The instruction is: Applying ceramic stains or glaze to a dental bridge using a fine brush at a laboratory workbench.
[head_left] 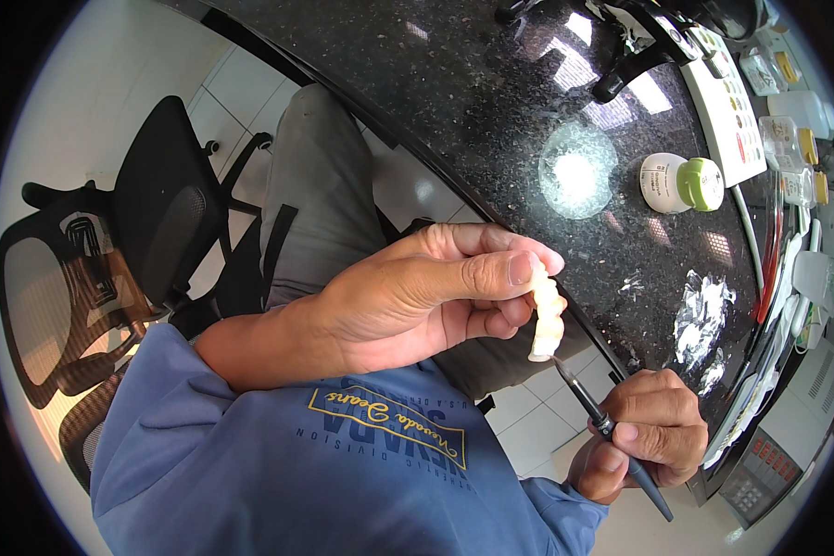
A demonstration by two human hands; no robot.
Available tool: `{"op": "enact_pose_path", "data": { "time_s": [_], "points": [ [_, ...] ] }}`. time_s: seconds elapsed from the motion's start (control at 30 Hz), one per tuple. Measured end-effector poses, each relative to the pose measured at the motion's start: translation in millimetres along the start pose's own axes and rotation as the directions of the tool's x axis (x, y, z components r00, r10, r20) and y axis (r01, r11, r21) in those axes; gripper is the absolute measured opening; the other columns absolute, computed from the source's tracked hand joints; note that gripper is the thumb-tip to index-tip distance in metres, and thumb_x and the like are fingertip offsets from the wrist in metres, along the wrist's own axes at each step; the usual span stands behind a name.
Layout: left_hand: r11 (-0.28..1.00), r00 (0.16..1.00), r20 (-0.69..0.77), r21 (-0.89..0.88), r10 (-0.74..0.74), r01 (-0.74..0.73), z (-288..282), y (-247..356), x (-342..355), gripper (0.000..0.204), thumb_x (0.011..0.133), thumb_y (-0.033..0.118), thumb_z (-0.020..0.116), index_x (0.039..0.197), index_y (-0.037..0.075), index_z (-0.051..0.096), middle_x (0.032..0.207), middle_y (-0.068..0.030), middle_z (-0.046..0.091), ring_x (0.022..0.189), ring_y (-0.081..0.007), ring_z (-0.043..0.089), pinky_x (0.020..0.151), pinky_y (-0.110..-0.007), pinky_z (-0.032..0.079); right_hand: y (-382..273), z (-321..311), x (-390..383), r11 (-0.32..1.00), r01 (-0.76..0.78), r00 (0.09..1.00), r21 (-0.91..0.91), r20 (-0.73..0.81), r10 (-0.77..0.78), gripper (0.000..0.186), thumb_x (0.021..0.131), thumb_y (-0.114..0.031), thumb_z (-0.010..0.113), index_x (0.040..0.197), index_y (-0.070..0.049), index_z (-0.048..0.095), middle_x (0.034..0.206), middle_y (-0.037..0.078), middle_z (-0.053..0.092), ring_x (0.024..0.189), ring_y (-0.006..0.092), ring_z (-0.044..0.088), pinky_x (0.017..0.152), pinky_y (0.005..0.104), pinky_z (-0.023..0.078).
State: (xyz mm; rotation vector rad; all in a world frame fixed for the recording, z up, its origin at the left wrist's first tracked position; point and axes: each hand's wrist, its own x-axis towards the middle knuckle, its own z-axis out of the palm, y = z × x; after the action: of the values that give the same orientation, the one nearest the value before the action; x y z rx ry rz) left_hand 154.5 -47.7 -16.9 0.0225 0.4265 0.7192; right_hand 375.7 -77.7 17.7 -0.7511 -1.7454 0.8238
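Observation:
Between the thumb and fingers of my left hand (408,295) I pinch a dental bridge (549,322), a cream-white row of joined tooth shapes, held lengthwise over the counter's front edge. My right hand (653,428) is closed around a thin, dark-handled brush (584,397) like a pen. Its fine dark tip points up and left and meets, or nearly meets, the lower end of the bridge; I cannot tell if it touches. My left fingertips cover the bridge's upper end.
On the black speckled counter (491,120) lie a round glass plate (565,190), a white bottle with a green cap (663,183) and crumpled-looking white-silver patches (702,320). Behind are a black stand (641,67) and yellow-lidded jars (783,144). A grey keypad machine (788,435) stands right; black chairs (171,185) left.

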Motion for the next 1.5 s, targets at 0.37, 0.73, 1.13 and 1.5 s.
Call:
{"op": "enact_pose_path", "data": {
  "time_s": [0.37, 0.73, 1.13, 1.5],
  "points": [
    [1.000, 1.000, -0.010, 0.005, -0.008, 0.008, 0.2, -0.2, -0.2, 0.023, 0.085, 0.016, 0.064, 0.105, 0.003, 0.062, 0.090, -0.0065, 0.062, 0.080, -0.0122, 0.059, 0.074, -0.026, 0.050, -2.0, -0.5, 0.5, 1.000, -0.020, 1.000, -0.014, 0.004, 0.020, 0.022, 0.057, -0.003, 0.066, 0.078, -0.003, 0.061, 0.064, 0.005, 0.056, 0.048, 0.0127, 0.054, 0.039, 0.0208, 0.045],
    [1.000, 1.000, -0.003, 0.008, 0.004, -0.004, 0.6, 0.0, -0.4, 0.024, 0.085, 0.016, 0.064, 0.105, 0.003, 0.062, 0.091, -0.0066, 0.061, 0.080, -0.0125, 0.059, 0.074, -0.026, 0.050, -0.2, -0.5, 0.2, 1.000, -0.003, 1.000, -0.001, 0.016, 0.003, 0.023, 0.057, -0.003, 0.067, 0.079, -0.002, 0.062, 0.064, 0.005, 0.056, 0.048, 0.0129, 0.055, 0.038, 0.0210, 0.045],
    [1.000, 1.000, -0.006, 0.006, 0.002, -0.002, 0.2, -0.2, -0.6, 0.024, 0.086, 0.015, 0.064, 0.106, 0.003, 0.062, 0.090, -0.0071, 0.061, 0.082, -0.0136, 0.058, 0.076, -0.028, 0.050, -2.5, 0.5, 0.3, 1.000, -0.017, 1.000, -0.026, -0.003, 0.017, 0.024, 0.057, -0.003, 0.065, 0.081, -0.002, 0.063, 0.065, 0.005, 0.056, 0.048, 0.0130, 0.055, 0.039, 0.0210, 0.045],
    [1.000, 1.000, -0.008, 0.012, 0.002, -0.002, 1.0, 0.3, -1.2, 0.024, 0.086, 0.016, 0.064, 0.105, 0.002, 0.062, 0.090, -0.0074, 0.061, 0.081, -0.0134, 0.058, 0.075, -0.027, 0.049, -1.1, 0.4, -0.8, 1.000, -0.003, 1.000, -0.024, -0.009, 0.003, 0.023, 0.056, -0.003, 0.065, 0.079, -0.002, 0.062, 0.064, 0.005, 0.056, 0.048, 0.0127, 0.054, 0.039, 0.0209, 0.046]
  ]
}}
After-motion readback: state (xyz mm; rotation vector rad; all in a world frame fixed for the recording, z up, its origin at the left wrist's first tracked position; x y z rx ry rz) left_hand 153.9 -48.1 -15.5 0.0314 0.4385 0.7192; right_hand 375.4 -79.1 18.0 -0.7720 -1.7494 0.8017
